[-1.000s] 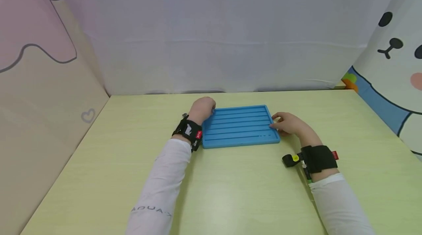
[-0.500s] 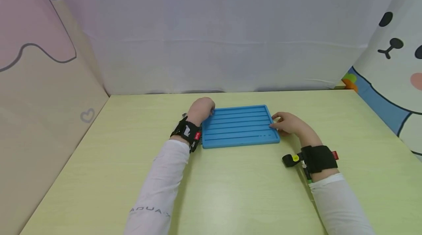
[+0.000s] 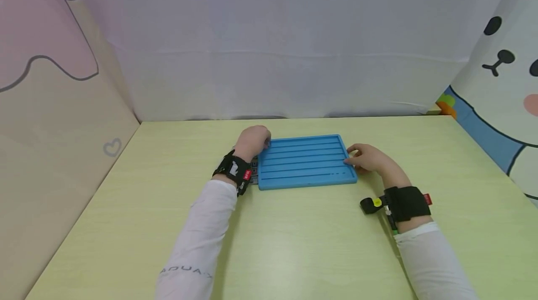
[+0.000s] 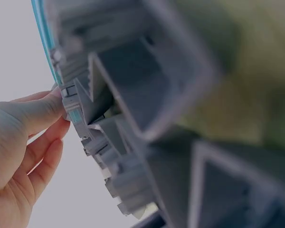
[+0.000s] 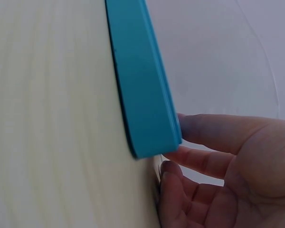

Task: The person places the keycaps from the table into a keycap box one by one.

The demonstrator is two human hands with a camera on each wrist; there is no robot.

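The flat blue rectangular plastic tray with long parallel grooves [image 3: 304, 160] lies level on the pale yellow-green counter [image 3: 294, 244], near its middle and a little toward the far edge, with its long sides running left to right. A hand stands at each short end, which reads as bracing the tray from both sides so it cannot slide. The left hand [image 3: 252, 140] sits over the far left corner, fingers curled down over the rim; in the left wrist view the thumb and fingertips [image 4: 47, 107] pinch the thin blue edge [image 4: 43, 33], and grey ribbed plastic pieces [image 4: 133, 109] fill the frame right beside that edge, too blurred and close to identify. A small dark grey bit of them [image 3: 253, 165] shows between the wristband and the tray's left side in the head view. The right hand [image 3: 370, 157] rests on the counter against the right short end; in the right wrist view its fingers [image 5: 213, 130] lie fairly straight, one pressed to the tray's side wall [image 5: 142, 80] near the corner and the others tucked low beside it, so this grip is a loose, spread touch rather than a clamp. Both wrists carry black straps, the right one [image 3: 405, 203] with a small yellow-marked fitting. Soft fabric walls with cartoon prints enclose the counter.
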